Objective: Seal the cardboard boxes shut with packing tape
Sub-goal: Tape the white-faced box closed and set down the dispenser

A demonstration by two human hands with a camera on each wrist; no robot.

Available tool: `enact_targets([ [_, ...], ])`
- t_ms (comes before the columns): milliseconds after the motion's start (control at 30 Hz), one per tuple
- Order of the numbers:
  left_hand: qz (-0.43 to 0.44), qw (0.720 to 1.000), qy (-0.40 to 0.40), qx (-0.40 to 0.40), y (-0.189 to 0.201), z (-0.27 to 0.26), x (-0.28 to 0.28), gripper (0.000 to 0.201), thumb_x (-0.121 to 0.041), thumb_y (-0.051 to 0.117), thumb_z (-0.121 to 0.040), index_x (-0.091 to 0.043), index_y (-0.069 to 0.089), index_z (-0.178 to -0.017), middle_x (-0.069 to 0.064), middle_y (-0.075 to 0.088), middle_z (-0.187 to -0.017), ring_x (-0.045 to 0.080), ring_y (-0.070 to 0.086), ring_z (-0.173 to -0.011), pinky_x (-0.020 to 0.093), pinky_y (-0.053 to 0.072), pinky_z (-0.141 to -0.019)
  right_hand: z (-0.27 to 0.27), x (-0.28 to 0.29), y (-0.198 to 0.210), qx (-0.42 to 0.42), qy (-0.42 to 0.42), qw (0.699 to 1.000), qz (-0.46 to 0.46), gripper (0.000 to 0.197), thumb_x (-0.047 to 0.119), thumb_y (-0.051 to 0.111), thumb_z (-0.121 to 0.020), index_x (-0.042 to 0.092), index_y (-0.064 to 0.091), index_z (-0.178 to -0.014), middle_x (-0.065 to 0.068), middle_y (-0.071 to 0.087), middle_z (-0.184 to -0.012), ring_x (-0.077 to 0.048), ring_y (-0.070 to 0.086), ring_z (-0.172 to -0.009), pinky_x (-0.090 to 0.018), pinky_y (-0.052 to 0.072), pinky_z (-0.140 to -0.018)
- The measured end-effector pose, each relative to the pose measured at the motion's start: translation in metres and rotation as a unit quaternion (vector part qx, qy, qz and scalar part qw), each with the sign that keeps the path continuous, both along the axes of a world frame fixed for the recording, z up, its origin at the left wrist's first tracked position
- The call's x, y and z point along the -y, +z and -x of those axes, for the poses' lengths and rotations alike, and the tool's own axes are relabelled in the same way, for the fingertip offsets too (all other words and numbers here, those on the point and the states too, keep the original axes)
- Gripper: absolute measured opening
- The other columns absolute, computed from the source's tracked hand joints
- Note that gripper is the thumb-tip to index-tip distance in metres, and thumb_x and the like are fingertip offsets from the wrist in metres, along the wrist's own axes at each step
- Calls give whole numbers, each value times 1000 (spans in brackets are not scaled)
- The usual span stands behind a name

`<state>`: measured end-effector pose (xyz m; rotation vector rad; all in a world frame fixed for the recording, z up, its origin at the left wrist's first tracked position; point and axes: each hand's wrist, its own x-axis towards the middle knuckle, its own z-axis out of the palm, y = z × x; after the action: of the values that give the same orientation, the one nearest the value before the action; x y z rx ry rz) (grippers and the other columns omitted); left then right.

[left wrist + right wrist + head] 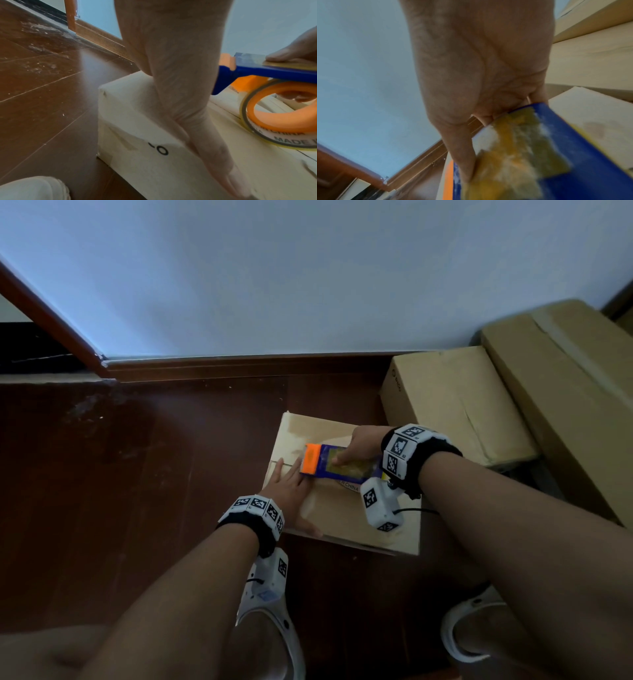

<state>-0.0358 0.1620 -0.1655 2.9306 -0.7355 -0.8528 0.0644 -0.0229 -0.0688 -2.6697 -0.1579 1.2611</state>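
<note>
A small box (346, 501) sits on the floor (154, 474) at the centre of the head view. The left hand (291, 491) lies flat on its top, fingers straight, at the lower-left part. The right hand (363, 448) grips the blue tape dispenser (342, 463), fingers curled round its body, which rests on the box top with the tape roll (281, 115) touching the cardboard. Two larger boxes (455, 398) stand at the right of the frame.
</note>
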Motion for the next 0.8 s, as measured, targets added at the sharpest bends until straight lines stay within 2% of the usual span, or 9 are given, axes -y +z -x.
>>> enact_targets([
  [100, 5, 1000, 6, 0, 1, 0, 0, 136, -90, 52, -58, -17, -11, -153, 3, -6, -161, 20, -13, -148, 56, -16, -115, 6, -8, -1, -5, -50, 998, -43, 34, 45, 57, -88, 13, 56, -97, -7, 59, -97, -24, 57, -88, -32, 46, -78],
  [167, 8, 1000, 11, 5, 1, 1, 0, 135, -88, 54, -60, -16, -12, -153, 4, -7, -161, 20, -15, -148, 55, -17, -115, 11, -12, -10, 20, -95, 991, -98, 43, 53, 50, -88, 12, 58, -98, -9, 61, -99, -26, 59, -91, -33, 46, -78],
  [200, 9, 1000, 12, 5, 1, 1, 0, 136, -88, 54, -60, -15, -13, -153, 4, -13, -161, 18, -22, -145, 54, -18, -115, 13, -13, -16, 46, -106, 986, -118, 50, 60, 46, -89, 12, 59, -95, -9, 61, -97, -26, 59, -91, -33, 45, -77],
  [267, 14, 1000, 11, 7, 0, 0, -1, 136, -89, 54, -58, -15, -10, -153, 4, -21, -159, 15, -31, -141, 53, -18, -115, 18, -13, -25, 109, -121, 975, -150, 58, 69, 39, -88, 14, 57, -79, -7, 59, -82, -25, 59, -82, -31, 42, -71],
  [300, 16, 1000, 11, 9, -1, 0, -1, 135, -89, 54, -58, -15, -7, -153, 4, -19, -160, 16, -27, -143, 53, -18, -115, 20, -13, -28, 136, -122, 970, -160, 60, 70, 38, -88, 14, 54, -70, -6, 57, -73, -25, 58, -77, -31, 39, -67],
  [367, 24, 999, 22, -3, 3, 0, -1, 131, -87, 57, -59, -20, -6, -153, 4, -6, -161, 20, -14, -147, 52, -18, -116, 27, -12, -33, 160, -114, 965, -171, 61, 70, 43, -86, 13, 52, -65, -7, 55, -68, -24, 56, -71, -34, 39, -64],
  [467, 30, 999, 35, -23, 6, 1, -1, 128, -82, 61, -62, -25, -9, -152, 3, -1, -162, 23, -12, -148, 52, -18, -115, 33, -7, -37, 170, -95, 964, -179, 58, 68, 51, -84, 11, 57, -71, -10, 59, -73, -23, 56, -69, -36, 41, -64],
  [700, 27, 999, 16, 5, -7, 0, -5, 129, -90, 53, -57, -28, -11, -151, 2, 3, -162, 21, -9, -149, 54, -18, -115, 37, -1, -39, 173, -85, 966, -173, 51, 64, 48, -88, 13, 57, -84, -6, 59, -81, -23, 57, -76, -31, 39, -67],
  [800, 38, 999, 26, -8, 4, -1, 0, 113, -77, 55, -72, -23, -1, -153, 1, 10, -161, 21, 0, -149, 53, -12, -117, 39, -3, -42, 176, -84, 965, -175, 52, 63, 48, -89, 12, 58, -88, -7, 61, -84, -24, 58, -78, -31, 42, -68],
])
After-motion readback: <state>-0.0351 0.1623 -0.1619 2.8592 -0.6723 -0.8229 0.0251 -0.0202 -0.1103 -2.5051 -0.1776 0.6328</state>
